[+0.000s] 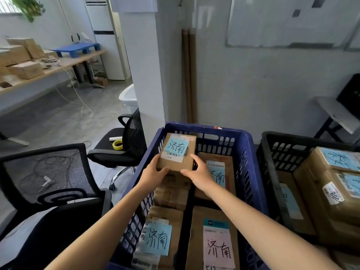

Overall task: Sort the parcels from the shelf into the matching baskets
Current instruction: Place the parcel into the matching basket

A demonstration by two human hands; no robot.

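Observation:
A small brown cardboard parcel (176, 152) with a blue note reading 济南 is held over the far left part of the blue basket (247, 152). My left hand (155, 172) grips its near left corner and my right hand (200, 172) grips its near right corner. Inside the blue basket lie several other brown parcels with 济南 notes, among them one with a blue note (161, 236) and one with a pink note (216, 248) at the near end.
A black basket (272, 158) with several parcels stands right of the blue one. Two black office chairs (48, 178) (124, 145) stand to the left, the farther one carrying a tape roll (117, 144). A table with cardboard boxes (25, 69) runs along the far left wall.

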